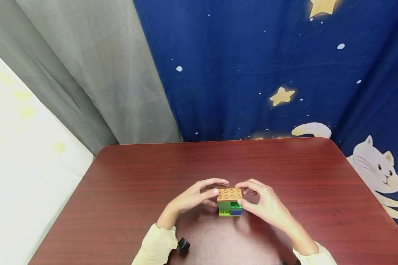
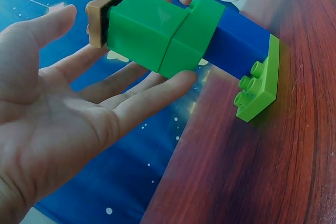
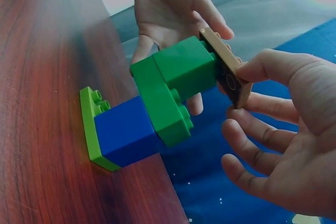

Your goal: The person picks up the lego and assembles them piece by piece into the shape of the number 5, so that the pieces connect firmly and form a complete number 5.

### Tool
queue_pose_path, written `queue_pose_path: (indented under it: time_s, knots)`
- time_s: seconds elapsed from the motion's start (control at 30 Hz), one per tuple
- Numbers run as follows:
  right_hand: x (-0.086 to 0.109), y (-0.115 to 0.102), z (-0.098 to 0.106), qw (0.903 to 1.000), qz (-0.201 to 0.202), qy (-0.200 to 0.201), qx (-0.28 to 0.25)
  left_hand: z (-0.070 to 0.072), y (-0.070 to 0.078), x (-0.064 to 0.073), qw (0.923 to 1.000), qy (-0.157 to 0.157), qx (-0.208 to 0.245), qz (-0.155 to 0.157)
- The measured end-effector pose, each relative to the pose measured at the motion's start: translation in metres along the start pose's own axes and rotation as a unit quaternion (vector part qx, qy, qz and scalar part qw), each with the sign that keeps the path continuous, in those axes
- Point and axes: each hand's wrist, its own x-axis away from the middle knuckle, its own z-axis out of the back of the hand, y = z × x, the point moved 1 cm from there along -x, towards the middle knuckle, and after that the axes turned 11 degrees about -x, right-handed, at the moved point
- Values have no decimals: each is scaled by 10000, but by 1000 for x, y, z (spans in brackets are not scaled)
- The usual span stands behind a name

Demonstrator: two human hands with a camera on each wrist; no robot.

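Reddish-brown, our surface (image 1: pixel 146 169) carries the upright brick stack (image 1: pixel 224 207). Atop the stack, our right hand (image 1: pixel 266 203) pinches the overhanging end of the tan plate (image 1: pixel 229 194) — perhaps because nothing directly supports it — while our left hand (image 1: pixel 190 197) curves loosely beside the stack, gripping nothing.

The block tower (image 1: pixel 230 207) stands on the table (image 1: pixel 136 184), with the left hand (image 1: pixel 190 197) just to its left, the right hand (image 1: pixel 266 204) to its right on the right end of its top plate (image 1: pixel 229 195), and a sleeve before it on either side. Within the tower, the bottom plate (image 1: pixel 224 213) carries the lower block (image 3: pixel 127 132) on its right, then come the middle block (image 3: pixel 157 100), the upper block (image 3: pixel 184 65) at the left and the top plate. Behind the tower, past the table's far edge, hang two curtains, one (image 1: pixel 112 73) back and left, the other (image 1: pixel 238 73) straight back and right.
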Motion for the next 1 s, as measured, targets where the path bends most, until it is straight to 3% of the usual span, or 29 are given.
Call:
queue_pose_path:
  time_s: [0.2,0.63,0.83,1.0]
  knots:
    - [0,1,2,9999,41,-132,-61,1,-11,-2,10000,-55,-31,-13]
    - [-1,-3,3,9994,140,-201,-241,-1,-16,-3,9995,-107,126,268]
    - [-5,-25,5,9993,92,-130,-325,-2,-17,-5,9997,-34,166,195]
    - [-7,-44,9,9997,-37,-39,-254,-3,-16,-7,9982,92,564,156]
